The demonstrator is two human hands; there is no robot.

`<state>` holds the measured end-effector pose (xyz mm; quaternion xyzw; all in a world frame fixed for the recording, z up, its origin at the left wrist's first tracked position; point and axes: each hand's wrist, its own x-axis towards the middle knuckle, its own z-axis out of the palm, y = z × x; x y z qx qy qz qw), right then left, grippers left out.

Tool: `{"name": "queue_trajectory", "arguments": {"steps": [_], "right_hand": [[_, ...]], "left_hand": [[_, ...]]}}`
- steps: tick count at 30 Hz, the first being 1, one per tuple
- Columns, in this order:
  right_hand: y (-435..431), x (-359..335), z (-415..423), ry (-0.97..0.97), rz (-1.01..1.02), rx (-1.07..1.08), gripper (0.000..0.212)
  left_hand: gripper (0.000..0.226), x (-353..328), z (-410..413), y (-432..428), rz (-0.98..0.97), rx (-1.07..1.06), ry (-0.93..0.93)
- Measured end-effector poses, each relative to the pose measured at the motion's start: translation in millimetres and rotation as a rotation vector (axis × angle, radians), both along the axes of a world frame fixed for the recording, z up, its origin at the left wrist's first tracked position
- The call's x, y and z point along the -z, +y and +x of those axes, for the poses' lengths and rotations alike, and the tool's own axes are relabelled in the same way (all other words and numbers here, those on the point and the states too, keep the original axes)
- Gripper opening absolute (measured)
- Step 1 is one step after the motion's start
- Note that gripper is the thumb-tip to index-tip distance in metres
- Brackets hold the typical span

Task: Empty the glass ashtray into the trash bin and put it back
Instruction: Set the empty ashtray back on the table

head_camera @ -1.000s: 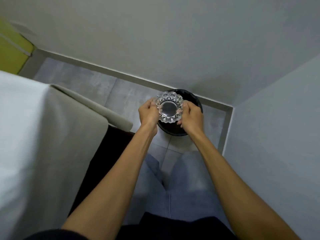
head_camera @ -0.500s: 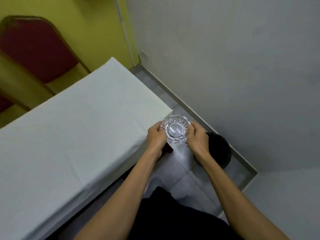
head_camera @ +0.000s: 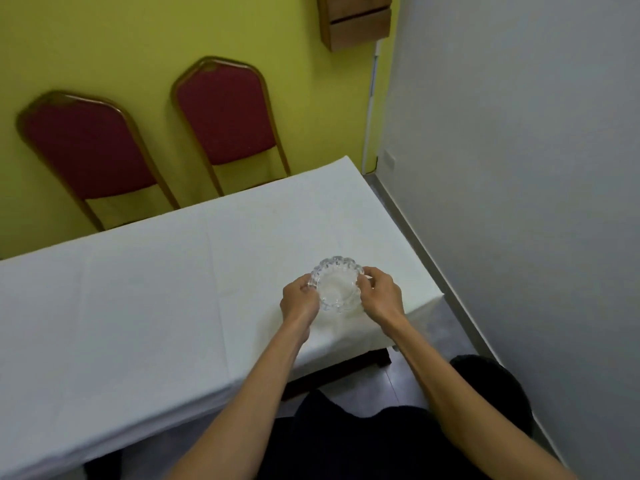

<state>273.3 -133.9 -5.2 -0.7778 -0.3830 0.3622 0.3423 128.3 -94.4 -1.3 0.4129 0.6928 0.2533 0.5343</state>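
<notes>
- Head view, centre-right of frame: ashtray sits between both hands over the white tablecloth, near the table's right-hand corner.
- Left hand: fingers curled onto the ashtray's left rim, grasping it.
- Right hand: fingers curled onto the right rim, likewise grasping. Neither hand has let go.
- Contact with the cloth: cannot tell whether the base is resting on it or held just above.
- Bowl reads clear, no contents visible; judged emptied, with only the put-back outstanding.
- Bin: dark, round, on the floor at lower right beside the grey wall, partly hidden by the right forearm.
- Risk one: the spot is close to the table edge and corner; a release there, or a snag of the cloth by a withdrawing hand, could drag the ashtray off.
- Risk two: if the base is not yet down, letting go early would drop heavy glass onto the table; chipping is possible.
- Risk three: smooth glass held only at the rim may slip.
- Materials: ashtray is thick cut glass, round, scalloped rim, transparent against white and hard to outline. Cloth is matt, creased in fold lines, draping over the corner.
- Upper left: two chairs, red padded backs, gilt frames, against a yellow wall.
</notes>
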Motion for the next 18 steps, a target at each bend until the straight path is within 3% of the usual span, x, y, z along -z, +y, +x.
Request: {"name": "queue_trajectory", "arguments": {"steps": [11,18], "right_hand": [[80.8,11.7,-65.5,0.089,-0.019,-0.130,0.036],[123.3,9.7,-70.9,0.033,-0.092,-0.227,0.036]], "left_hand": [[0.041,4.1,-60.4,51.9,0.010,-0.214,0.113],[0.049,0.1,-63.5,86.9,-0.014,-0.273,0.175]]}}
